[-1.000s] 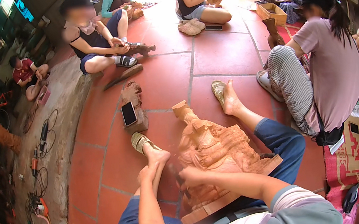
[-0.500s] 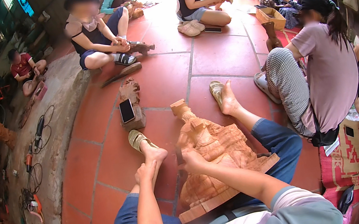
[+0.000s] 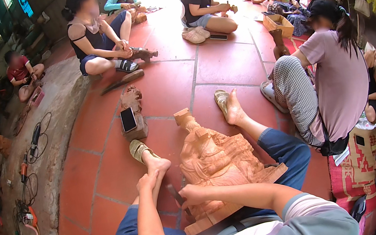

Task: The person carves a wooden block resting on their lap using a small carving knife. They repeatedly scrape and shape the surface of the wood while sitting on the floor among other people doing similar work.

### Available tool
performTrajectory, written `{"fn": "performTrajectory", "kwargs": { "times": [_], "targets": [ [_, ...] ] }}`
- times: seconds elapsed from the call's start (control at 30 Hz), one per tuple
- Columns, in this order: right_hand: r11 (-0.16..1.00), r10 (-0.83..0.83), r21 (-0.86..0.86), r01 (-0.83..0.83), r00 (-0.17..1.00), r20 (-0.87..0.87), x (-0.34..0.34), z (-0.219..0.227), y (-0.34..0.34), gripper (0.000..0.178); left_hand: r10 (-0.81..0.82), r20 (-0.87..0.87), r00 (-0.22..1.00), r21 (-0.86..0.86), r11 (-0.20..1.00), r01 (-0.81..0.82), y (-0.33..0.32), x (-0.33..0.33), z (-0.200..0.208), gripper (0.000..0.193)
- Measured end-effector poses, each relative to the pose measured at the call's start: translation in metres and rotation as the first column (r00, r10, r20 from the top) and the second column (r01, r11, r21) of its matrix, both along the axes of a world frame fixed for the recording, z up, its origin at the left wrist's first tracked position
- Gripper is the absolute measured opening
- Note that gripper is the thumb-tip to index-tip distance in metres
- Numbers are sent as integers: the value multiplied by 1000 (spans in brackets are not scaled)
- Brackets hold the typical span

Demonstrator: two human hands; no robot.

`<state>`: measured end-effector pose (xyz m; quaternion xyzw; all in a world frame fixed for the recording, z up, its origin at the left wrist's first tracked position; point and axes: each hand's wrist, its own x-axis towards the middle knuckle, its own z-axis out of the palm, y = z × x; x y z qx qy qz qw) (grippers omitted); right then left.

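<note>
Pale reddish wood, unfinished: one carved wooden figure (image 3: pixel 218 162) lies between the person's outstretched legs on the red tile floor (image 3: pixel 167 86), its flat base toward the body and its head end pointing away, tilted left.

Left hand (image 3: pixel 148 181): forearm runs straight up from the lower edge, fingers laid over the left foot near the ankle, just left of the figure. Whether they grip the foot or only rest on it I cannot tell. It carries no tool.

Right hand (image 3: pixel 193 195): forearm comes in from the lower right, bent across the body. The hand is closed around a thin dark tool (image 3: pixel 178 197), with the tool's end at the figure's lower left edge. Hands are apart, the left a little farther out than the right.

Figure surface: deep folds and ridges over the middle, blocky square top, a plank-like base. The colour is even and there is no paint on it.

Counts, left to right: one dark phone (image 3: pixel 128 119) lying on one small wooden block (image 3: pixel 133 112); two sandals on the person's feet, left sandal (image 3: pixel 139 149) and right sandal (image 3: pixel 221 99); one seated person in a pink shirt (image 3: pixel 336 76) at right, back turned. More seated people farther off; their count is not certain.
</note>
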<state>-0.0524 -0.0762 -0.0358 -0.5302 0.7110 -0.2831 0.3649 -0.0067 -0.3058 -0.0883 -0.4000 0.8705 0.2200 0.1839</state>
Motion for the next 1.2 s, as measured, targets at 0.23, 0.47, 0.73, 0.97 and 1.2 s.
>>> {"fn": "performTrajectory", "kwargs": {
  "times": [0.23,0.47,0.73,0.97,1.2],
  "targets": [
    [859,-510,-76,506,860,-28,-38,7,-2,16,45,-24,999,132,990,-41,-24,-2,-15,82],
    [997,-34,72,26,993,113,-11,6,-4,22,73,-44,996,89,994,-69,-17,4,-13,78],
    [992,-92,-74,99,992,86,-1,1,-12,20,60,5,998,59,996,-61,-11,1,-6,72],
    [876,-477,-137,463,874,-91,-27,-6,-7,20,71,13,997,6,997,-71,3,0,-3,71],
    [999,-43,6,42,999,27,-3,-19,-1,21,58,1,998,-37,998,-58,-1,-1,-6,72]
  ]
}}
